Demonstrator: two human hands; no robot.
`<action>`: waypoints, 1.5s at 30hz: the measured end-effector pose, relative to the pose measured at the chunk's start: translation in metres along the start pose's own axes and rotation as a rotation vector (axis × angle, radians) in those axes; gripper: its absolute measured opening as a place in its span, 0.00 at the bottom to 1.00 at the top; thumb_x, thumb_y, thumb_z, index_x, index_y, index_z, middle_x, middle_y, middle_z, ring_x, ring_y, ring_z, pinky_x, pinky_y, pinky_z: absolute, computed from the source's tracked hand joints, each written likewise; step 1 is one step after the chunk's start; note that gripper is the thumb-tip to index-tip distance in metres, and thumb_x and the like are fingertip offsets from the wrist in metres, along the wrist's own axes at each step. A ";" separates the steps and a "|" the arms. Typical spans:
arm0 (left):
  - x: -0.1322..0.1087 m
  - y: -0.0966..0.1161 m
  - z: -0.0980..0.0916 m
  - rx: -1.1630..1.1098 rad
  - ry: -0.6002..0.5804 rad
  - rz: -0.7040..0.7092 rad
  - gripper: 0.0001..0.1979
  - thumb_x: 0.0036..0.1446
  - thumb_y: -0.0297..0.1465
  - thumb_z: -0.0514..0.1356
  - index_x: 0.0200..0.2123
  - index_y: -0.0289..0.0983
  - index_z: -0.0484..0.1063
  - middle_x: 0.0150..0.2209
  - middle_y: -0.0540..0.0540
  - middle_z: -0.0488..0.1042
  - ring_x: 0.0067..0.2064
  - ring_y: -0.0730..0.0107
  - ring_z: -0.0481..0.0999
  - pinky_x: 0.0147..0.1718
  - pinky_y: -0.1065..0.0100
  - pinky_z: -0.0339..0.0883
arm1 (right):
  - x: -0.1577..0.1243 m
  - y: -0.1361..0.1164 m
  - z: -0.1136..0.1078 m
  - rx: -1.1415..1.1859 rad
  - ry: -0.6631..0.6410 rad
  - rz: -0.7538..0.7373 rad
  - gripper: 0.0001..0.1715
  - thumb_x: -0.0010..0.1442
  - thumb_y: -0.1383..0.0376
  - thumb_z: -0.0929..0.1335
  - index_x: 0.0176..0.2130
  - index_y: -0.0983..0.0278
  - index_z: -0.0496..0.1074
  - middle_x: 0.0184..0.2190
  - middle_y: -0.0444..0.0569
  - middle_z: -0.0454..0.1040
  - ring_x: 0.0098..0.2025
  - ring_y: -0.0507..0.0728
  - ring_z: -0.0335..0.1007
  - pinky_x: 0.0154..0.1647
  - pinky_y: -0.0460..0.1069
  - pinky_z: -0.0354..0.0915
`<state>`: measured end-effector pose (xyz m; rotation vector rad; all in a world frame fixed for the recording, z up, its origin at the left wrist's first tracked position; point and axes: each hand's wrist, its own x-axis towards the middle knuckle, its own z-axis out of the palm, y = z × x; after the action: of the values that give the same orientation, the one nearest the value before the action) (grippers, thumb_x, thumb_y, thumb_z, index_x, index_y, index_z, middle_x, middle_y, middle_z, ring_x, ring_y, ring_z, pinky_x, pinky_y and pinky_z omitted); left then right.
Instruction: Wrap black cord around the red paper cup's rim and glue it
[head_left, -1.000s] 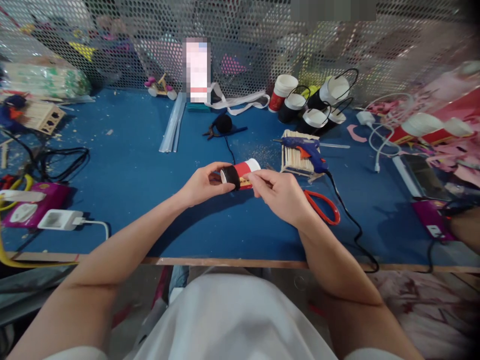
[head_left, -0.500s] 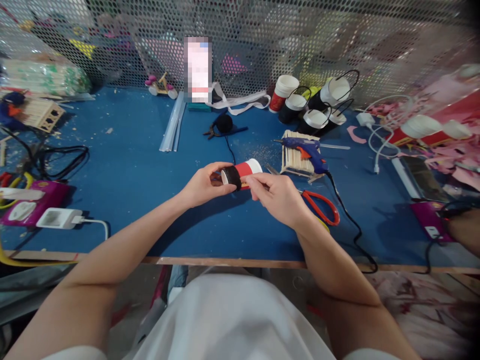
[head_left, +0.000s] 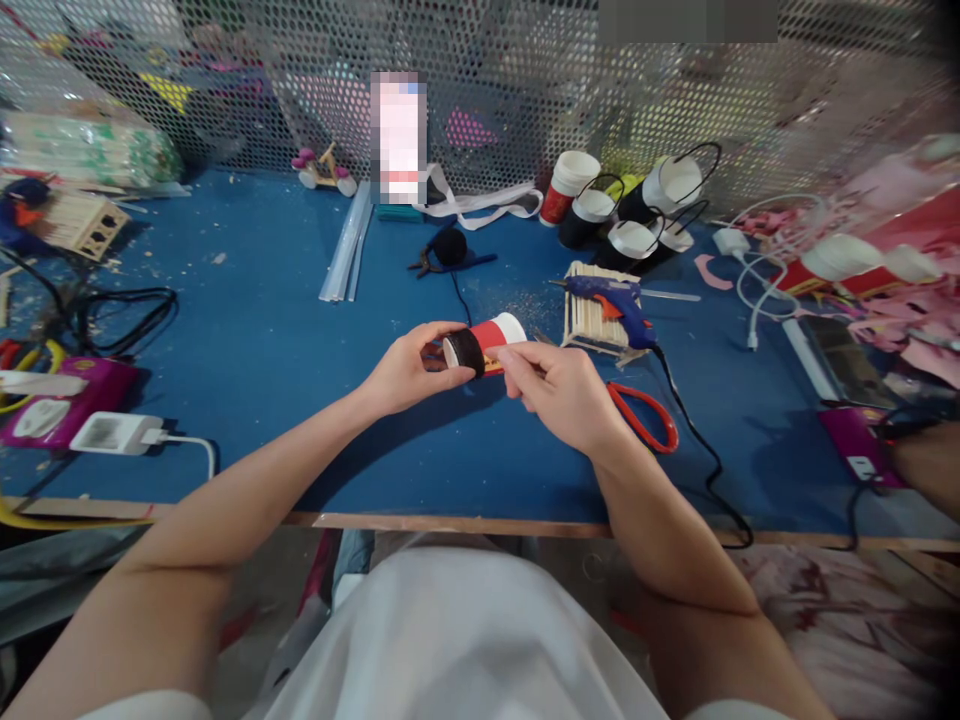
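My left hand (head_left: 409,370) is wrapped around the bottom end of a red and white paper cup (head_left: 491,332), which lies tilted on its side just over the table. A band of black yarn (head_left: 465,353) is wound around the cup near its base. Against the cup's side, beside the band, my right hand (head_left: 551,385) has thumb and forefinger pinched together; whatever is between them is hidden. A strand runs from the cup back to a black yarn ball (head_left: 451,246). Scissors with red handles (head_left: 645,415) lie partly under my right hand.
A blue glue gun (head_left: 615,305) rests on a wooden-stick frame (head_left: 585,330) to the right. Several cups with black handles (head_left: 630,240) stand at the back. Clear glue sticks (head_left: 346,245) lie back left. A purple power strip (head_left: 97,395) is at left; another person's arm (head_left: 934,455) is at far right.
My right hand's pinched fingers have shifted slightly right along the cup and away from the yarn band. My left hand keeps its hold, and the cup has barely moved.
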<state>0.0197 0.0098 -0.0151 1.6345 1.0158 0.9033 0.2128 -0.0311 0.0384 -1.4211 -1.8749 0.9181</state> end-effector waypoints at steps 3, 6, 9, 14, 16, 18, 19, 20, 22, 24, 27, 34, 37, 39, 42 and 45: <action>0.001 0.001 0.000 -0.016 0.011 -0.019 0.30 0.45 0.34 0.67 0.52 0.31 0.66 0.47 0.38 0.74 0.41 0.65 0.76 0.44 0.60 0.71 | -0.001 -0.001 0.000 -0.001 -0.002 0.000 0.22 0.64 0.58 0.61 0.23 0.65 0.67 0.19 0.42 0.66 0.18 0.46 0.57 0.22 0.45 0.54; 0.001 0.002 0.001 -0.037 0.020 -0.027 0.30 0.45 0.34 0.67 0.52 0.31 0.67 0.47 0.38 0.75 0.41 0.65 0.77 0.43 0.60 0.71 | -0.001 -0.001 0.000 -0.010 -0.012 -0.002 0.22 0.65 0.58 0.61 0.22 0.64 0.66 0.17 0.41 0.64 0.18 0.46 0.56 0.21 0.45 0.54; 0.001 0.002 0.001 -0.055 0.015 -0.028 0.30 0.45 0.34 0.67 0.52 0.33 0.67 0.47 0.39 0.75 0.41 0.65 0.77 0.44 0.60 0.71 | -0.001 -0.001 0.000 -0.023 0.003 -0.007 0.23 0.65 0.58 0.61 0.22 0.64 0.65 0.17 0.40 0.63 0.17 0.46 0.55 0.21 0.45 0.53; 0.001 -0.003 0.001 -0.047 0.006 -0.012 0.29 0.46 0.34 0.67 0.52 0.32 0.66 0.47 0.39 0.74 0.40 0.65 0.77 0.43 0.60 0.72 | -0.001 0.000 -0.003 -0.001 0.005 -0.018 0.22 0.65 0.58 0.61 0.24 0.65 0.68 0.19 0.41 0.66 0.17 0.46 0.57 0.22 0.45 0.56; 0.000 -0.005 0.001 -0.013 0.009 0.057 0.29 0.47 0.33 0.67 0.53 0.34 0.66 0.48 0.39 0.72 0.42 0.65 0.76 0.44 0.60 0.73 | 0.000 0.001 -0.007 0.021 0.066 -0.018 0.20 0.64 0.57 0.61 0.29 0.65 0.72 0.20 0.42 0.67 0.18 0.46 0.59 0.21 0.45 0.58; -0.001 -0.006 0.001 0.055 0.009 0.179 0.28 0.48 0.32 0.66 0.53 0.36 0.65 0.50 0.39 0.68 0.46 0.64 0.74 0.44 0.61 0.74 | 0.002 0.004 -0.013 0.031 0.142 -0.031 0.17 0.64 0.57 0.62 0.37 0.66 0.74 0.24 0.44 0.71 0.22 0.49 0.65 0.23 0.46 0.62; -0.001 -0.006 0.000 0.099 0.001 0.250 0.28 0.48 0.31 0.66 0.54 0.37 0.65 0.50 0.39 0.67 0.49 0.63 0.73 0.45 0.61 0.74 | 0.004 0.006 -0.015 0.020 0.182 -0.042 0.16 0.63 0.58 0.63 0.41 0.66 0.74 0.27 0.46 0.72 0.26 0.50 0.68 0.26 0.46 0.64; -0.002 -0.005 0.000 0.151 -0.018 0.315 0.28 0.49 0.30 0.65 0.54 0.37 0.65 0.50 0.39 0.66 0.51 0.62 0.71 0.47 0.61 0.73 | 0.006 0.009 -0.018 -0.007 0.215 -0.058 0.16 0.62 0.58 0.64 0.44 0.65 0.73 0.31 0.48 0.74 0.30 0.52 0.70 0.29 0.48 0.66; -0.004 -0.002 -0.001 0.275 -0.043 0.423 0.27 0.51 0.29 0.64 0.55 0.37 0.64 0.50 0.39 0.66 0.52 0.61 0.70 0.48 0.59 0.72 | 0.011 0.015 -0.023 -0.087 0.216 -0.098 0.19 0.59 0.57 0.67 0.48 0.64 0.72 0.41 0.53 0.74 0.41 0.56 0.72 0.37 0.51 0.69; -0.005 0.002 -0.002 0.389 -0.059 0.507 0.26 0.52 0.29 0.63 0.55 0.38 0.63 0.51 0.38 0.66 0.53 0.60 0.69 0.50 0.56 0.70 | 0.015 0.021 -0.027 -0.142 0.113 -0.137 0.25 0.57 0.56 0.69 0.53 0.62 0.69 0.50 0.54 0.70 0.50 0.59 0.69 0.46 0.54 0.69; -0.007 0.005 -0.003 0.485 -0.083 0.586 0.26 0.54 0.28 0.61 0.56 0.39 0.61 0.52 0.38 0.65 0.54 0.59 0.68 0.53 0.54 0.68 | 0.018 0.031 -0.029 -0.130 -0.123 -0.148 0.35 0.55 0.53 0.70 0.59 0.59 0.63 0.57 0.54 0.65 0.57 0.62 0.64 0.55 0.58 0.64; -0.008 0.003 -0.002 0.560 -0.176 0.531 0.27 0.53 0.26 0.60 0.56 0.38 0.60 0.54 0.37 0.64 0.56 0.58 0.67 0.56 0.54 0.66 | 0.011 0.042 -0.012 -0.115 -0.117 -0.112 0.34 0.52 0.52 0.72 0.54 0.60 0.66 0.50 0.52 0.70 0.49 0.61 0.69 0.51 0.58 0.66; -0.009 0.004 -0.003 0.571 -0.201 0.464 0.27 0.53 0.28 0.60 0.56 0.38 0.59 0.56 0.36 0.63 0.59 0.57 0.65 0.58 0.54 0.64 | 0.008 0.043 -0.009 -0.119 -0.100 -0.139 0.32 0.52 0.54 0.72 0.54 0.61 0.66 0.49 0.52 0.70 0.49 0.60 0.69 0.50 0.58 0.66; -0.008 0.004 -0.005 0.575 -0.216 0.424 0.27 0.53 0.29 0.61 0.56 0.39 0.59 0.59 0.36 0.61 0.61 0.55 0.64 0.59 0.53 0.63 | 0.008 0.043 -0.007 -0.117 -0.076 -0.173 0.31 0.52 0.54 0.72 0.53 0.60 0.66 0.49 0.53 0.70 0.49 0.60 0.69 0.50 0.58 0.66; -0.007 0.004 -0.009 0.565 -0.254 0.363 0.27 0.53 0.30 0.61 0.56 0.40 0.59 0.59 0.37 0.63 0.61 0.55 0.64 0.59 0.52 0.63 | 0.008 0.046 -0.004 -0.131 -0.043 -0.238 0.30 0.53 0.55 0.72 0.54 0.60 0.66 0.49 0.54 0.70 0.50 0.61 0.69 0.51 0.59 0.66; -0.006 0.004 -0.012 0.512 -0.269 0.323 0.26 0.53 0.32 0.62 0.55 0.40 0.61 0.55 0.39 0.67 0.57 0.57 0.69 0.55 0.54 0.67 | 0.010 0.051 0.001 -0.135 -0.030 -0.275 0.31 0.53 0.55 0.72 0.54 0.61 0.66 0.49 0.56 0.70 0.50 0.62 0.69 0.51 0.59 0.66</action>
<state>0.0072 0.0081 -0.0084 2.3316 0.8479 0.6261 0.2376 -0.0122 -0.0027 -1.1896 -2.1239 0.6941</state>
